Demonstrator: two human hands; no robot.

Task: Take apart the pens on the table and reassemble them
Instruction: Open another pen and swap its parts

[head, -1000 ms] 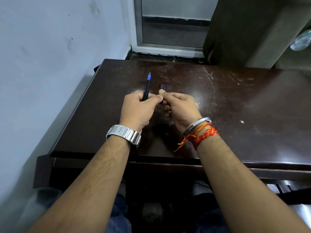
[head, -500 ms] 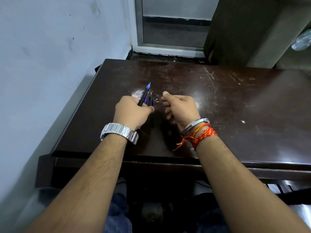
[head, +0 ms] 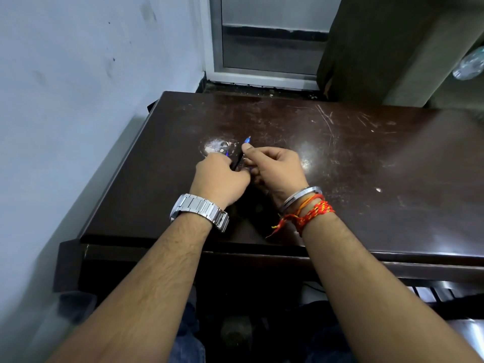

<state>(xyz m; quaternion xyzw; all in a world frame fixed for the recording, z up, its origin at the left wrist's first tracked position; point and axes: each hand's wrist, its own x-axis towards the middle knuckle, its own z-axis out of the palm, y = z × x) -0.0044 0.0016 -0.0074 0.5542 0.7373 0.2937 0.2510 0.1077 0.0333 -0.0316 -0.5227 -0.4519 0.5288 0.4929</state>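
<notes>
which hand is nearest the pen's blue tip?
The right hand, with red threads, pinches just below it; left hand, with watch, grips the pen lower.

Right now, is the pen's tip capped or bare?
Bare. The pointed blue tip of the pen sticks out past the right hand, which pinches it; the left hand grips the barrel.

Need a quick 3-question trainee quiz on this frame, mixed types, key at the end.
1. True or false: the pen lies untouched on the table.
2. Which wrist wears the watch? A left, B right, C neither.
3. Fill in: the pen's blue tip points ___ the person.
Key: 1 false, the left hand grips its barrel and the right hand pinches it near the tip. 2 A. 3 away from.
</notes>
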